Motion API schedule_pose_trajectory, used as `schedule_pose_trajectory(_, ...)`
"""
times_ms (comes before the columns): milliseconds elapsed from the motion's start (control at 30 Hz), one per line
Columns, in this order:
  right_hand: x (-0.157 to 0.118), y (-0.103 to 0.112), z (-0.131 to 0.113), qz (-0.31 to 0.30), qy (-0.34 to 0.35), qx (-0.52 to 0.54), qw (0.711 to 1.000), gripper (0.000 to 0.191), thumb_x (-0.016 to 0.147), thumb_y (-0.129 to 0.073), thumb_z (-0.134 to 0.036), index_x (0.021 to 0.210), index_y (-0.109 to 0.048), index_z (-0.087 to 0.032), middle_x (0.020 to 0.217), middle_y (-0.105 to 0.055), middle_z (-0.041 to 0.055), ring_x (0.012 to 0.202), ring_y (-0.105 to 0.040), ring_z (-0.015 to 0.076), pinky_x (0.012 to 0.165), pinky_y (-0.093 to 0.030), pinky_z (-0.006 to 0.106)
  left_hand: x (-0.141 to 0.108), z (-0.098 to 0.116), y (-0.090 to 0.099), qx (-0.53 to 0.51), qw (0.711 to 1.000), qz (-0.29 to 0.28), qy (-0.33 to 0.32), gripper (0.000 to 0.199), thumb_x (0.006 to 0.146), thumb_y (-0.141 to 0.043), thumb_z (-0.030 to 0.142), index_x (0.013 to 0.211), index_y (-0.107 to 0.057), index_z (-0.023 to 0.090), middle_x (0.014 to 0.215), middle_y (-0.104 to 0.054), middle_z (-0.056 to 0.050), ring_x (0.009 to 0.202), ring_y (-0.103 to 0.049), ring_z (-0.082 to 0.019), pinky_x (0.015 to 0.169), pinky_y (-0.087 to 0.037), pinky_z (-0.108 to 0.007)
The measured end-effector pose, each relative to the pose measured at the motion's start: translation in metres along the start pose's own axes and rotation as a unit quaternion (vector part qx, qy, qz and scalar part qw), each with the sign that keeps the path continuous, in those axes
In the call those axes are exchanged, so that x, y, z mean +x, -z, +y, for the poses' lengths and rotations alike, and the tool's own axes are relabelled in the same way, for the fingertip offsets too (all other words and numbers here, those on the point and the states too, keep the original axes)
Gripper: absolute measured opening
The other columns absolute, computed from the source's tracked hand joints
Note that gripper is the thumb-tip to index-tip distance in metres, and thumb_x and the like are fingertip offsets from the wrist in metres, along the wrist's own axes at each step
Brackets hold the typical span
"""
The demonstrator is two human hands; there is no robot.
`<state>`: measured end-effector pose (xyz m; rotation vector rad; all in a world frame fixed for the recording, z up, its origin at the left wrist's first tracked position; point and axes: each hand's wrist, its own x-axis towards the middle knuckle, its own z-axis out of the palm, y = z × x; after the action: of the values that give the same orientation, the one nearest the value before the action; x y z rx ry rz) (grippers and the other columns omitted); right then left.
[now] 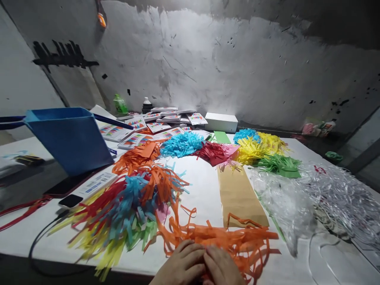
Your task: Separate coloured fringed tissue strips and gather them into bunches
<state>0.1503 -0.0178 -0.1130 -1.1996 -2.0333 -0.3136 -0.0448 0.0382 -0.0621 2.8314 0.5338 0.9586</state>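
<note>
Both hands meet at the bottom edge in the head view, over a spread of orange fringed tissue paper. My left hand and my right hand press together with fingers curled down on the paper's near edge. Their fingertips are partly hidden, and the strips fan out beyond them and to the right. Behind lies a brown paper sheet, its near end under some orange strips. To the left, a pile of tissue tassels in yellow, red, blue, green and orange touches the orange strips.
A blue bin stands at left, near a power bank with a black cable. Blue, red, yellow and green fringe bundles line the back. Clear plastic wrap, a white box and stacked printed packs also lie there.
</note>
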Motion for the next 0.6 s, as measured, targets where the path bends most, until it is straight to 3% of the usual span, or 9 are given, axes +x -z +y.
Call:
schedule_pose_trajectory(100, 0.021, 0.003, 0.012, 0.001, -0.047, -0.055, 0.997, 0.037, 0.103, -0.039, -0.038, 0.130, -0.062, -0.024, 0.127, -0.070, 0.0070, 0.116, -0.067, 0.0231, 0.098, -0.056, 0.038, -0.006, -0.002, -0.008, -0.005, 1.000, 0.006, 0.000, 0.025, 0.100, -0.044, 0.015, 0.105, -0.067, 0.023, 0.106, -0.077, -0.007, 0.105, -0.067, -0.018, 0.104, -0.046, -0.033)
schedule_pose_trajectory(233, 0.030, 0.028, 0.040, 0.121, -0.210, -0.207, 0.948, 0.041, 0.102, -0.043, -0.036, 0.134, -0.059, -0.014, 0.146, -0.052, 0.0207, 0.134, -0.051, 0.0372, 0.105, -0.046, 0.060, -0.009, -0.001, -0.006, 0.004, 1.000, -0.005, -0.001, 0.025, 0.100, -0.042, 0.014, 0.103, -0.066, 0.022, 0.108, -0.077, -0.007, 0.109, -0.066, -0.018, 0.106, -0.044, -0.031)
schedule_pose_trajectory(300, 0.019, 0.031, 0.040, 0.157, -0.172, -0.191, 0.954, 0.041, 0.101, -0.048, -0.035, 0.135, -0.057, -0.015, 0.141, -0.057, 0.0191, 0.132, -0.054, 0.0352, 0.109, -0.043, 0.058, -0.008, 0.000, -0.003, 0.008, 1.000, -0.012, -0.004, 0.025, 0.101, -0.042, 0.014, 0.103, -0.066, 0.021, 0.108, -0.077, -0.006, 0.109, -0.066, -0.017, 0.106, -0.044, -0.030)
schedule_pose_trajectory(400, 0.000, 0.022, 0.025, 0.093, 0.002, -0.072, 0.993, 0.040, 0.103, -0.041, -0.040, 0.133, -0.058, -0.021, 0.123, -0.072, 0.0076, 0.119, -0.065, 0.0216, 0.106, -0.050, 0.037, -0.006, 0.000, -0.005, 0.006, 1.000, 0.002, 0.001, 0.022, 0.100, -0.045, 0.016, 0.103, -0.066, 0.022, 0.106, -0.077, -0.005, 0.107, -0.067, -0.018, 0.105, -0.044, -0.031)
schedule_pose_trajectory(467, -0.003, 0.016, 0.014, 0.018, 0.072, -0.015, 0.997, 0.038, 0.104, -0.038, -0.041, 0.127, -0.062, -0.022, 0.119, -0.074, 0.0046, 0.114, -0.068, 0.0163, 0.100, -0.053, 0.027, -0.007, 0.000, -0.011, -0.002, 1.000, 0.025, 0.011, 0.022, 0.100, -0.045, 0.018, 0.098, -0.067, 0.022, 0.103, -0.077, -0.006, 0.104, -0.066, -0.018, 0.103, -0.045, -0.032)
schedule_pose_trajectory(533, 0.007, 0.014, 0.006, -0.060, 0.059, 0.014, 0.996, 0.032, 0.104, -0.043, -0.036, 0.124, -0.062, -0.022, 0.125, -0.071, 0.0048, 0.115, -0.068, 0.0148, 0.099, -0.053, 0.024, -0.009, -0.001, -0.018, -0.010, 0.999, 0.030, 0.021, 0.025, 0.100, -0.043, 0.017, 0.096, -0.068, 0.021, 0.102, -0.076, -0.007, 0.104, -0.065, -0.019, 0.102, -0.046, -0.032)
schedule_pose_trajectory(600, 0.025, 0.015, 0.004, -0.117, -0.003, 0.018, 0.993, 0.026, 0.101, -0.046, -0.029, 0.121, -0.062, -0.021, 0.128, -0.070, 0.0060, 0.115, -0.067, 0.0163, 0.099, -0.054, 0.027, -0.010, -0.002, -0.024, -0.015, 0.999, 0.026, 0.019, 0.028, 0.101, -0.041, 0.016, 0.096, -0.068, 0.021, 0.101, -0.075, -0.007, 0.104, -0.064, -0.018, 0.101, -0.046, -0.033)
